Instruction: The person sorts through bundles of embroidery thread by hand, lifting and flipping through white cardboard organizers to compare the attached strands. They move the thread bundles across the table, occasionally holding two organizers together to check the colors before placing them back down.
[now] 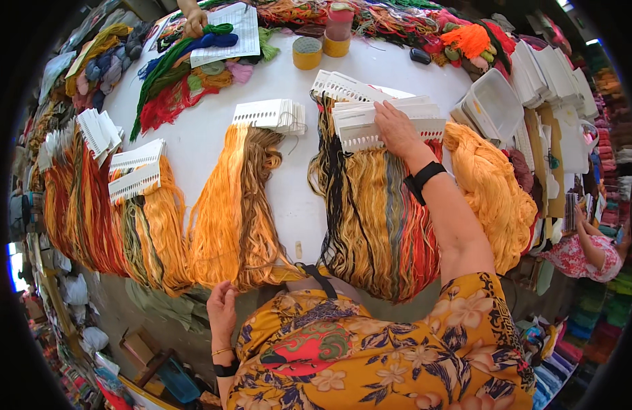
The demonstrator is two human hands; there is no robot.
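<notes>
Smooth tabletop (pixel 299 198), silky threads (pixel 371 219), right hand (pixel 399 131) on punched cards (pixel 357 131)

Bright, cool light falls evenly over the smooth white-topped desk (pixel 302 205), with soft, faint shadows. The glossy golden-orange thread bundle (pixel 213 225) looks fairly sharp, its strands glinting; print on the white hole-punched cards (pixel 268 115) is too small to read. A white window-like patch (pixel 16 266) burns out at far left. The grey floor (pixel 118 301) sits dimmer. Fisheye bending curves the outer edges, smearing detail into a black circular rim.
</notes>
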